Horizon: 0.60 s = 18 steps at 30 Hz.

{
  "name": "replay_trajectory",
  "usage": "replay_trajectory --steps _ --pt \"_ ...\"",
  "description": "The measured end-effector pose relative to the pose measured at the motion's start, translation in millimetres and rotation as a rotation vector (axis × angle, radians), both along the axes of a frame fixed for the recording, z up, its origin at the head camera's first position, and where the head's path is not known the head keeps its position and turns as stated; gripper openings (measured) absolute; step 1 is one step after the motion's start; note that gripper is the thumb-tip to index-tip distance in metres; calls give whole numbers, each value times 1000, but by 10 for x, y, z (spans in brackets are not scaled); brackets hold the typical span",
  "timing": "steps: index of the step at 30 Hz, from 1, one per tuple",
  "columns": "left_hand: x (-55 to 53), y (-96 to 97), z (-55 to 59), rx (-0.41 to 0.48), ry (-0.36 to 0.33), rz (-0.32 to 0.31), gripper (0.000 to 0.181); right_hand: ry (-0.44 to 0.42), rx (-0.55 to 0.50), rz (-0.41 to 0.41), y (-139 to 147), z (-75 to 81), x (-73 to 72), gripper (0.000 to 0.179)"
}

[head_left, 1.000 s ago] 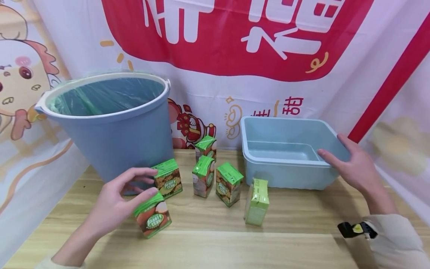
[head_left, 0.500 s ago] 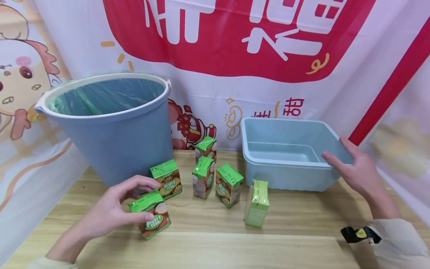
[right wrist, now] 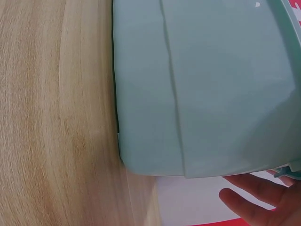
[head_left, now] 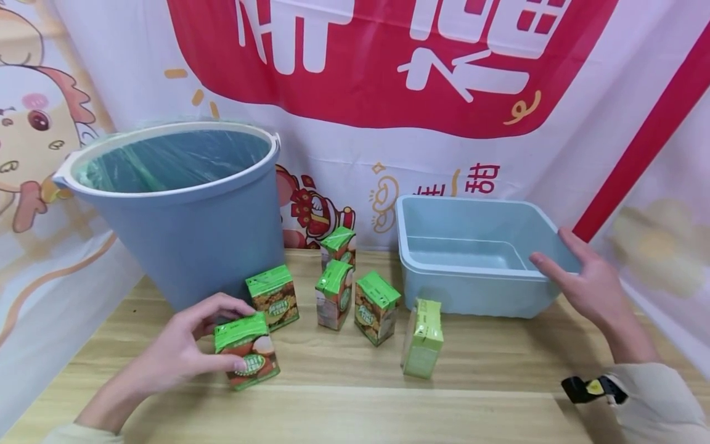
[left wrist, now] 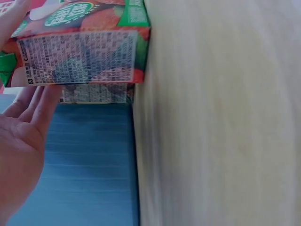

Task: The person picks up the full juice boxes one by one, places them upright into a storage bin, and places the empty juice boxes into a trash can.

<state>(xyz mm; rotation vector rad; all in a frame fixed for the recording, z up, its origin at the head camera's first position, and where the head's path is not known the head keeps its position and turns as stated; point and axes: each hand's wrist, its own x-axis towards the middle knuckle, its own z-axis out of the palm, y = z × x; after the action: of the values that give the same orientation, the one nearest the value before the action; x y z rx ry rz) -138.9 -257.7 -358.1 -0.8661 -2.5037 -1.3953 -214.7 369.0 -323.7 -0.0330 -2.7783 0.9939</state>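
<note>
My left hand (head_left: 194, 345) pinches a small drink carton (head_left: 255, 364) with a green top, thumb on its front face and fingers behind. In the left wrist view this carton (left wrist: 80, 56) shows its printed side panel, and the fingers reach up behind it. My right hand (head_left: 593, 283) holds the right end of a pale blue tub (head_left: 477, 290), thumb over the rim and fingers along the outside. The right wrist view shows the tub's wall (right wrist: 225, 94) with fingers past its end. Inside the tub only its bare floor shows.
A tall blue bin (head_left: 216, 228) with a clear green liner stands at the back left. Beside it is a brown-fronted carton (head_left: 277, 302). Several more cartons stand mid-table, including a yellow-green one (head_left: 423, 339) nearest the tub. A printed cloth (head_left: 344, 142) hangs behind.
The left hand has come down to the nearest carton and its thumb and fingers have closed on it. The right hand has shifted slightly right with the tub's end, then stayed.
</note>
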Motion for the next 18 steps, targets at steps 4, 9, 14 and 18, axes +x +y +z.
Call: replay_trajectory --steps 4,9,14,18 --pt "-8 -17 -26 24 -2 28 57 2 4 -5 2 -6 1 94" --pt "-19 -41 -28 14 19 25 54 0 7 -16 3 -6 9 95" --pt "-14 -72 -17 5 9 23 52 -5 9 -23 -3 9 27 95" --pt "0 -53 -18 20 37 39 48 2 6 -19 -9 11 23 94"
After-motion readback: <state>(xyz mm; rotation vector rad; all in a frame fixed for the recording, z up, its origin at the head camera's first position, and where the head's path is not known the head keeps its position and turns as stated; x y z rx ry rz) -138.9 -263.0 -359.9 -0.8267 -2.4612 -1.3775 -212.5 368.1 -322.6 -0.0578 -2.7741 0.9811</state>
